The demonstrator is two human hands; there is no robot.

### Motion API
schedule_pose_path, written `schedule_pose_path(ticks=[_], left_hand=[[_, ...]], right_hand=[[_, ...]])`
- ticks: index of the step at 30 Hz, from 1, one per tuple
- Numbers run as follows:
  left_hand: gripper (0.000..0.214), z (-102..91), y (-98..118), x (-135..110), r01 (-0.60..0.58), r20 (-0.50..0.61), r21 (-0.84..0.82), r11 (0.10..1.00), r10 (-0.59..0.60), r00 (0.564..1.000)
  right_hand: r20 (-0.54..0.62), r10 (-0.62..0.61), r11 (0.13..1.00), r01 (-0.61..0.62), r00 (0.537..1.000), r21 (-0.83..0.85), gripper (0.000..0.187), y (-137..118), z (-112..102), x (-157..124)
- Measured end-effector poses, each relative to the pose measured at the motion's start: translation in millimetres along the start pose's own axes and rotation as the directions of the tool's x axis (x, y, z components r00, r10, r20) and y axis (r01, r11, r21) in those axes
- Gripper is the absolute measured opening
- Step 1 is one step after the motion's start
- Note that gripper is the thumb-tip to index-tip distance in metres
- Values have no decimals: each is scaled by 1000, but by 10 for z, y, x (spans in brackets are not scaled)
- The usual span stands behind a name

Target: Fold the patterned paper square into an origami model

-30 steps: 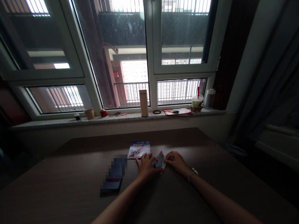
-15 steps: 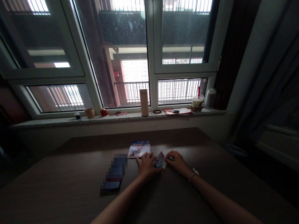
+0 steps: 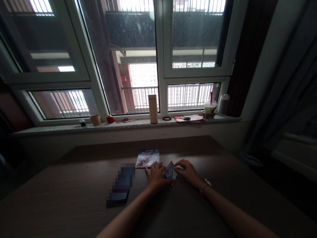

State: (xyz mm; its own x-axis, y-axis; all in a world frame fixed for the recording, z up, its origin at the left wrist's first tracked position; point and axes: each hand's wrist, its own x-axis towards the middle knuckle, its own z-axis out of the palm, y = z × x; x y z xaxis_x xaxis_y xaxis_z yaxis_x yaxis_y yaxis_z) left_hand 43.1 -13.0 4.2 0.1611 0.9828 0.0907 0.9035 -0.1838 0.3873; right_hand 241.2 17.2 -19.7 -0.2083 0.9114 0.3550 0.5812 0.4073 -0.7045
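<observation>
A small folded paper (image 3: 169,172) with a printed blue and pink face and a pale side lies on the brown table, its pointed tip facing the window. My left hand (image 3: 156,177) grips its left side, with the thumb along the near edge and the other fingers spread on the table. At the paper's upper right edge, my right hand (image 3: 187,171) pinches with thumb and forefinger; a bracelet circles that wrist. Just beyond my left fingers is a colourful printed booklet (image 3: 148,158), lying flat. Part of the folded paper is hidden under my left fingers.
A phone-like dark object (image 3: 121,185), partly pixelated, lies left of my left forearm. Along the windowsill stand a beige bottle (image 3: 153,109), a paper cup (image 3: 95,120), a drink cup with a red straw (image 3: 210,106), and scissors (image 3: 186,118) on papers.
My right thumb and forefinger have shifted slightly at the paper's upper right edge. My left hand and the other objects stay nearly where they were.
</observation>
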Motion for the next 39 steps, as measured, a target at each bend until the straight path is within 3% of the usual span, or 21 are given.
schedule_pose_path(ticks=[7,14,20,39], left_hand=[[56,34,-17,6,-27,-32,-13,1000,26,999],[25,59,-3,-1,-63,-172,-106,992,44,984],[16,55,4,58,-88,-240,-250,964,26,970],[3,83,25,131,-99,-289,-417,903,-29,957]], right_hand=[[-36,-15,999,17,999,39,20,21,18,11],[-28,-54,996,56,998,73,17,63,46,15],[20,-101,993,99,995,67,15,37,59,-6],[84,-144,988,138,986,74,10,38,75,-8]])
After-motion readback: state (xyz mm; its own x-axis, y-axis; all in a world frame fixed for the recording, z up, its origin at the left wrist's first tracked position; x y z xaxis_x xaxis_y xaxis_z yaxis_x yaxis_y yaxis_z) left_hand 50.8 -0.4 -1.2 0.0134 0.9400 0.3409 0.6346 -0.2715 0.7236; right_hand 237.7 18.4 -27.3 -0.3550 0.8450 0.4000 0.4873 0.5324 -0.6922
